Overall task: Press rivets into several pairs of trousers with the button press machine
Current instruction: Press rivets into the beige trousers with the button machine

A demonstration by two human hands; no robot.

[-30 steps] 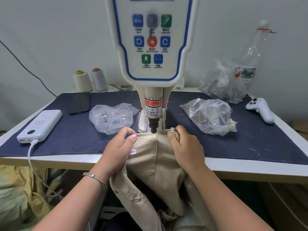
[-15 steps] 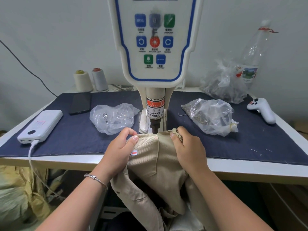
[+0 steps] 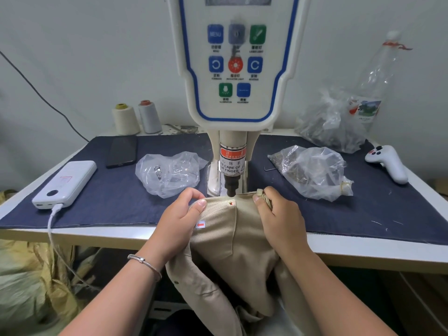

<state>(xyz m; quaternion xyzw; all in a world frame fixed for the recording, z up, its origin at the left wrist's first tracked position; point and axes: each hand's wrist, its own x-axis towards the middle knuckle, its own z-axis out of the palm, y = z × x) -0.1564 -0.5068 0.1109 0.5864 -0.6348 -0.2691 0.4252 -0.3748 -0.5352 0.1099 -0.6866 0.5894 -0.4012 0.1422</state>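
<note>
Both hands on the beige trousers (image 3: 232, 238) at the near edge of the desk (image 3: 101, 232). Left hand (image 3: 180, 221) curled round the waistband edge, thumb on top, fingers tucked under the cloth. Right hand (image 3: 278, 219) pinching the waistband on the other side, thumb pressed by a belt loop. Waistband stretched flat between the two, directly beneath the punch (image 3: 230, 187) of the button press machine (image 3: 234, 69), punch tip just above the cloth. Small red dot (image 3: 230, 203) on the fabric just in front of the punch tip (a rivet or a light spot, cannot tell which). Rest of the trousers hanging off the desk edge toward the person's lap. Silver bracelet (image 3: 145, 261) on the left wrist.

Dark blue cloth (image 3: 109, 197) spread over the desk top. Left of the machine: a clear plastic bag (image 3: 169, 173) with a few metal pieces, a dark phone (image 3: 122, 151), a white power bank (image 3: 65, 184) with a cable plugged in, and two thread cones (image 3: 137, 117) at the back. Right of the machine: a fuller plastic bag (image 3: 312, 170), another bag (image 3: 332, 122) behind it, a clear bottle (image 3: 378, 76) by the wall and a white controller (image 3: 388, 163).
</note>
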